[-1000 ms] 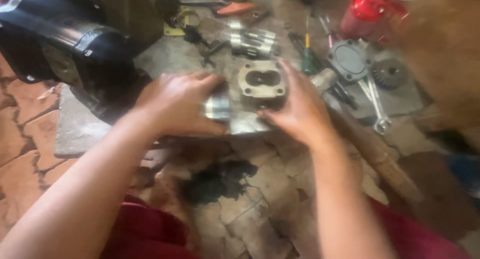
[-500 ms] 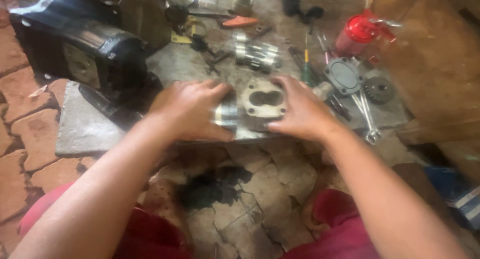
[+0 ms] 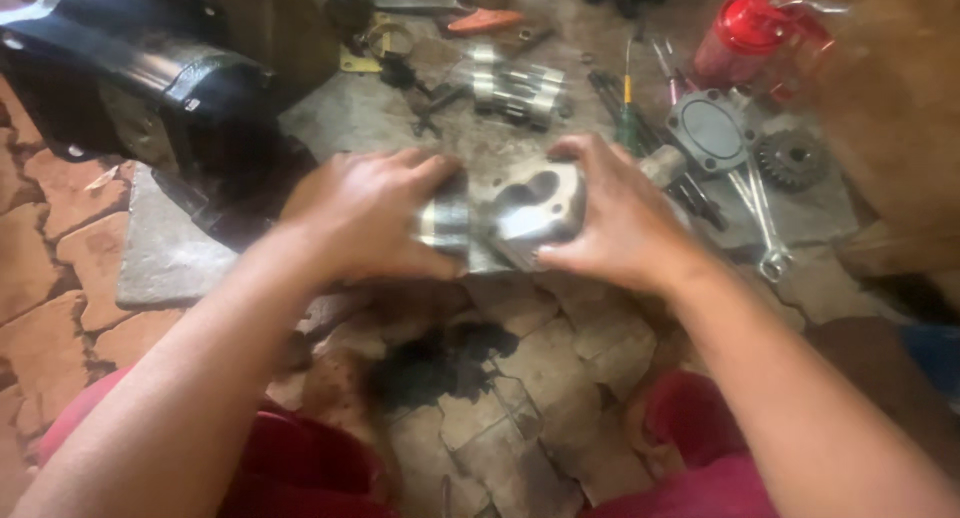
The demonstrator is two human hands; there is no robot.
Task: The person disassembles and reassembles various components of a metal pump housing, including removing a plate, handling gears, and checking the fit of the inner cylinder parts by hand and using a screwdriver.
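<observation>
A grey metal pump housing (image 3: 535,203) with a figure-eight cavity is held between both hands above a flat stone slab (image 3: 170,248). My left hand (image 3: 365,213) grips its left end, where a shiny cylindrical part (image 3: 445,223) shows under the thumb. My right hand (image 3: 620,213) wraps the right side, fingers over the top edge. Both forearms reach in from the bottom of the view.
A large black machine body (image 3: 140,78) lies at the upper left. Gear shafts (image 3: 515,83), a round cover plate (image 3: 710,133), a gear (image 3: 790,158), wrenches (image 3: 765,223), screwdrivers (image 3: 628,103) and a red can (image 3: 745,38) lie beyond. A dark oil stain (image 3: 440,363) marks the stone floor.
The view has shifted slightly, so the housing sits a little lower in the frame. Both hands keep their hold, and the housing looks tilted slightly more to the right.
</observation>
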